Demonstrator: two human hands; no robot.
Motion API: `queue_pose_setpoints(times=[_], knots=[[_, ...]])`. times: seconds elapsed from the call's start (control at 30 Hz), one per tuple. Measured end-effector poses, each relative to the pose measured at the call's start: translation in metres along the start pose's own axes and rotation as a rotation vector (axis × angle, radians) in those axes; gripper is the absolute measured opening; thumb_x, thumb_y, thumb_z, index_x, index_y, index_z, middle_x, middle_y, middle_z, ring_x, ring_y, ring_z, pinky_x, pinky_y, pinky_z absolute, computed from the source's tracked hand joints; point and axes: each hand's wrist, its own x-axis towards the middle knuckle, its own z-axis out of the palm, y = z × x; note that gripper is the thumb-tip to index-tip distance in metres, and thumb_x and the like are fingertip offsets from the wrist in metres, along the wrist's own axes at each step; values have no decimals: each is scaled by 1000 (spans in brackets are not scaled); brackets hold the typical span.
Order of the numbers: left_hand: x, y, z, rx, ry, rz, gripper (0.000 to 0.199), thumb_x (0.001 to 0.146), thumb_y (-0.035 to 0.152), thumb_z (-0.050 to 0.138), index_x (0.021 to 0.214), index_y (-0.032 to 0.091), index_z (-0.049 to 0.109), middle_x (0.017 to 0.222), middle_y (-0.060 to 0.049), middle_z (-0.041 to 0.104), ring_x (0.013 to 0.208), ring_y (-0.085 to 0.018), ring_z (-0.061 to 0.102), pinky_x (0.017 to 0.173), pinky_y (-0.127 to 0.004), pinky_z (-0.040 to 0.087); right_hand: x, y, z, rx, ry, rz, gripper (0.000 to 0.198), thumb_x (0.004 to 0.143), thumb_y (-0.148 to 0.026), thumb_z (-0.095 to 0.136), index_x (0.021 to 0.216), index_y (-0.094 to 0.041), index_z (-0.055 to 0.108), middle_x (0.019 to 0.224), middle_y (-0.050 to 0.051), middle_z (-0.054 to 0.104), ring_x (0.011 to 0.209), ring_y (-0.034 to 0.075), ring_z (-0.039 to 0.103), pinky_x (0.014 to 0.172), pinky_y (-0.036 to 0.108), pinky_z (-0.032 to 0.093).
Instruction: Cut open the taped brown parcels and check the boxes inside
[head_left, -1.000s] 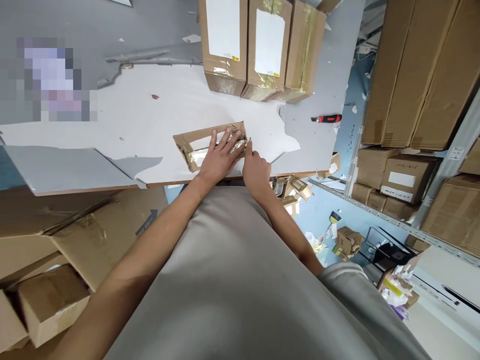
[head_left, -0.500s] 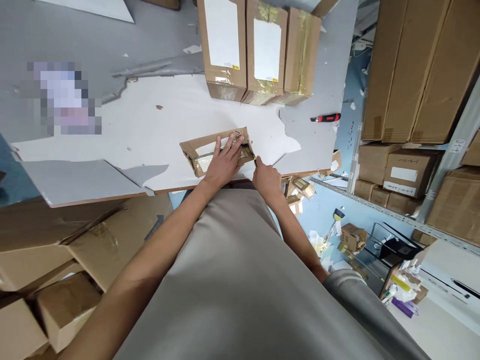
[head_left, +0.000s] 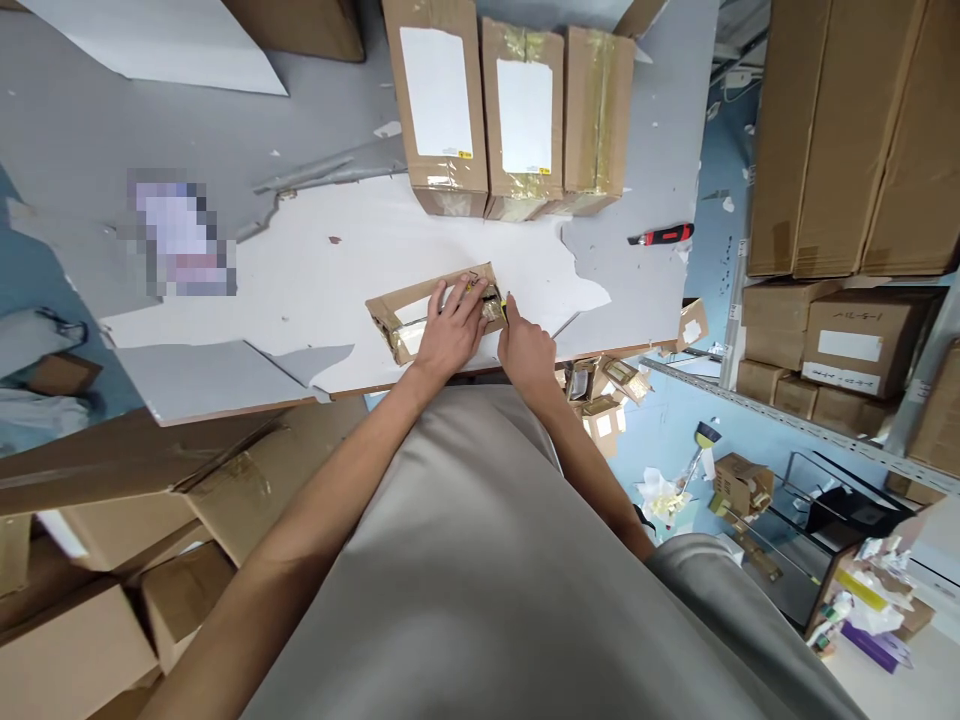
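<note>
Left hand [head_left: 452,330] is lying flat, fingers slightly spread, on taped oblong carton [head_left: 413,308] at near edge of table [head_left: 337,285]; right hand [head_left: 527,350] is gripping mostly hidden tool [head_left: 505,308], fist curled, by carton's right end. Table is showing ragged white/grey patches; boxes [head_left: 525,125] are standing far, metal shelves [head_left: 733,330] right.
</note>
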Motion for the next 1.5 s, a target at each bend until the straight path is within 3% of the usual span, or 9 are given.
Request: queue_pose_setpoints(times=[0.4, 0.6, 0.77, 0.87, 0.97, 1.13, 1.23, 1.37, 1.5], knots=[[-4, 1, 9, 31, -5, -37, 63, 116, 29, 35, 175, 16, 49, 181, -20, 50, 178, -37, 32, 148, -72, 9, 17, -14, 5, 19, -52, 35, 71, 114, -9, 38, 184, -8, 31, 137, 30, 79, 132, 34, 80, 106, 43, 63], [-4, -2, -4, 76, 51, -27, 52, 114, 26, 42, 162, 22, 60, 176, -16, 58, 176, -34, 37, 148, -70, 17, -9, 7, -8, -20, -119, 5, 60, 112, -11, 43, 171, -7, 51, 134, 29, 80, 131, 34, 79, 105, 41, 62], [6, -13, -24, 113, 81, -86, 58, 108, 21, 49, 165, 18, 56, 178, -20, 54, 170, -38, 46, 144, -69, 30, -23, 39, -8, 41, -137, -70, 56, 116, -22, 45, 170, -15, 51, 129, 23, 84, 121, 36, 81, 102, 43, 61], [12, -17, -37, 129, -18, -78, 66, 107, 21, 48, 172, 13, 50, 169, -23, 61, 160, -39, 58, 140, -65, 39, -21, 63, 10, 245, -57, -142, 48, 115, -25, 49, 163, -20, 58, 124, 16, 86, 111, 33, 83, 100, 41, 61], [12, -18, -48, 157, -78, -82, 68, 109, 22, 44, 176, 9, 43, 163, -25, 66, 155, -38, 62, 139, -62, 41, 0, 81, 42, 623, 62, -124, 38, 118, -31, 44, 150, -20, 62, 119, 9, 86, 83, 22, 83, 89, 33, 63], [7, -6, -46, 211, -135, -38, 82, 108, 48, 63, 178, 12, 41, 182, -26, 45, 172, -45, 41, 145, -73, 16, 62, 86, 96, 1027, 146, 82, 24, 118, -33, 41, 119, -19, 61, 122, 9, 83, 63, 9, 74, 67, 20, 57], [8, 7, -32, 264, -141, -55, 119, 91, 54, 87, 181, 3, 28, 187, -35, 28, 177, -53, 24, 144, -77, 10, 92, 80, 114, 1154, 139, 145, 18, 117, -30, 41, 120, -20, 56, 134, 12, 80, 62, 5, 72, 63, 17, 54], [8, 17, -19, 234, -96, -54, 123, 85, 31, 92, 183, 4, 23, 179, -37, 41, 173, -51, 36, 146, -72, 16, 109, 80, 122, 1277, 85, 175, 22, 115, -36, 45, 124, -20, 55, 135, 15, 79, 74, 9, 77, 63, 17, 57], [-8, 15, -30, 62, -7, 23, 131, 88, 38, 91, 187, 17, 7, 183, -29, 37, 175, -51, 33, 145, -76, 18, 101, 94, 113, 1307, 131, 103, 37, 106, -58, 56, 117, -22, 60, 116, 8, 78, 90, 17, 76, 70, 25, 66]])
